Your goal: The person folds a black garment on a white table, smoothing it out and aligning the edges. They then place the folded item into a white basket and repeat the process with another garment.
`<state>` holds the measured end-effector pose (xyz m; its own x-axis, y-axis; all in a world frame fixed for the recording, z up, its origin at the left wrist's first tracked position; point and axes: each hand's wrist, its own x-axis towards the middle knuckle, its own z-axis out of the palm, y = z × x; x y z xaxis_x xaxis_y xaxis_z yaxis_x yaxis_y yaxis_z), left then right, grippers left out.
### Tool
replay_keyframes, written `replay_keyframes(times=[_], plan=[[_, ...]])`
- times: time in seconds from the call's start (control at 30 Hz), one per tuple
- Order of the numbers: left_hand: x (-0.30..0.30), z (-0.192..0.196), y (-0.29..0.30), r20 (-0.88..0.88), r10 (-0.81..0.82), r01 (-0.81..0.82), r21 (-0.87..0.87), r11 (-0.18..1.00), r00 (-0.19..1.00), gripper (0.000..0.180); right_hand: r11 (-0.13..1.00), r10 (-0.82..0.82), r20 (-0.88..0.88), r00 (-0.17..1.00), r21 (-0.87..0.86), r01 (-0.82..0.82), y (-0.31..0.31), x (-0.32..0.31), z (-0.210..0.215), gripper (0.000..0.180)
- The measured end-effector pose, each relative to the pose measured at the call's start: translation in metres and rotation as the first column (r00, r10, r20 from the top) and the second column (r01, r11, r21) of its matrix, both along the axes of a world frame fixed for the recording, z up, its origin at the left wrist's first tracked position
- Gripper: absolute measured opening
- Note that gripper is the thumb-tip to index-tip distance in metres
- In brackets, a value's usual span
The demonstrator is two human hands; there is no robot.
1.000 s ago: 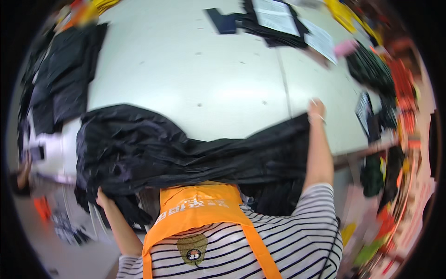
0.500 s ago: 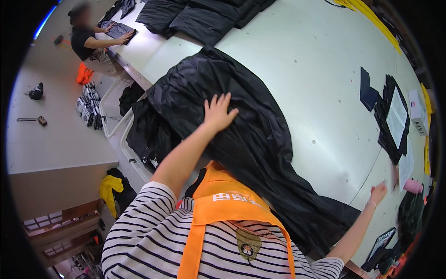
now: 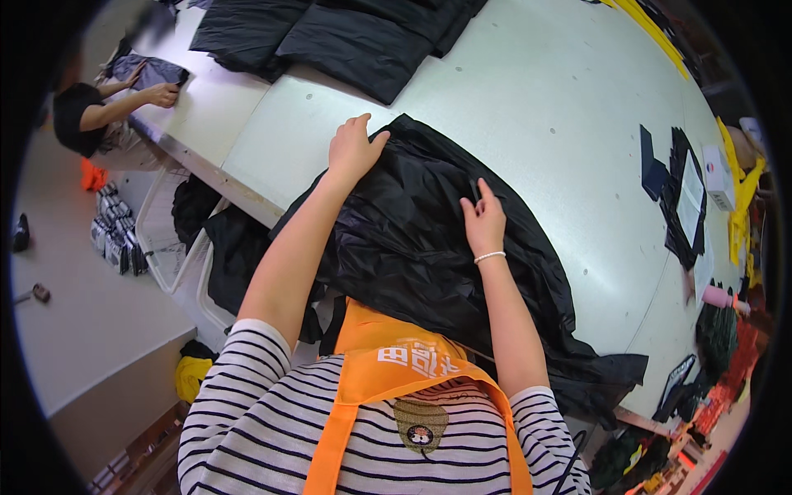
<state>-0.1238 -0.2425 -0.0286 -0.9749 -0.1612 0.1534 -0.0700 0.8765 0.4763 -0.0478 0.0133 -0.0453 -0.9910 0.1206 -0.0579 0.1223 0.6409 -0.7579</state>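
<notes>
Both hands (image 3: 417,186) on black garment (image 3: 429,247)

Folded black garments (image 3: 346,37) stacked at the far end of the pale table (image 3: 544,99); another person (image 3: 91,115) sits at the table's left corner handling dark cloth. White wire basket (image 3: 169,239) on the floor beside the table, yellow fabric (image 3: 652,33) along the far right edge, small white box (image 3: 716,177) near dark flat pieces (image 3: 660,169).
</notes>
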Motion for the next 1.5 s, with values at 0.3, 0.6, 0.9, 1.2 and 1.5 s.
replay_keyframes(times=[0.3,0.6,0.9,1.2,1.5], plan=[[-0.057,-0.028,-0.012,0.101,-0.205,0.134,0.472,0.871,0.974,0.042,0.896,0.326,0.066,0.943,0.296,-0.330,-0.015,0.027,-0.002,0.038],[-0.066,-0.039,-0.028,0.281,-0.256,-0.190,0.925,0.329,0.925,0.024,0.837,0.378,0.237,0.895,0.325,-0.440,-0.022,0.016,0.004,0.061],[-0.073,-0.034,-0.015,-0.093,-0.067,0.093,0.308,0.947,0.993,0.021,0.997,0.074,-0.079,0.994,-0.018,-0.076,0.010,0.000,0.007,0.030],[-0.017,-0.033,0.128,-0.019,-0.673,0.662,0.202,0.722,0.740,0.021,0.834,-0.289,0.233,0.929,-0.416,0.363,0.032,-0.014,-0.033,0.024],[-0.027,-0.042,0.136,0.041,-0.612,0.584,0.257,0.770,0.789,0.012,0.885,-0.257,0.162,0.953,-0.356,0.300,0.028,-0.008,-0.024,0.020]])
